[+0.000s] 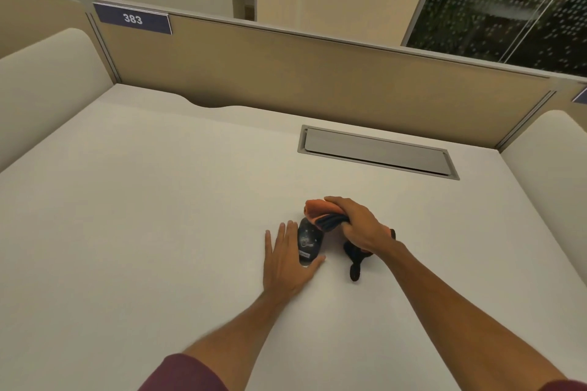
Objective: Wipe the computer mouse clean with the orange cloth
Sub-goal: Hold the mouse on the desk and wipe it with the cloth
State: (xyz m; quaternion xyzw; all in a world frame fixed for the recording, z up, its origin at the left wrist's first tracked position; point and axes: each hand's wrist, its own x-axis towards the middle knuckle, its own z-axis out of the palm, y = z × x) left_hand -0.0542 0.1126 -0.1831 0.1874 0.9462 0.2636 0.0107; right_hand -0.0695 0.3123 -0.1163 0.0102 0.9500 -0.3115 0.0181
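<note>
A dark computer mouse (308,242) with a small white label lies on the white desk (158,216). My left hand (287,262) rests flat against its left side, thumb curled under its near end, holding it in place. My right hand (360,227) is closed on a bunched orange cloth (317,208) with a dark inner side, held just above the far end of the mouse. A dark part of the cloth hangs below my right hand down to the desk (354,263).
A closed grey cable hatch (376,152) is set into the desk behind the mouse. A beige partition (286,70) with a "383" plate (132,19) closes the far edge. White side screens (47,82) stand at left and right.
</note>
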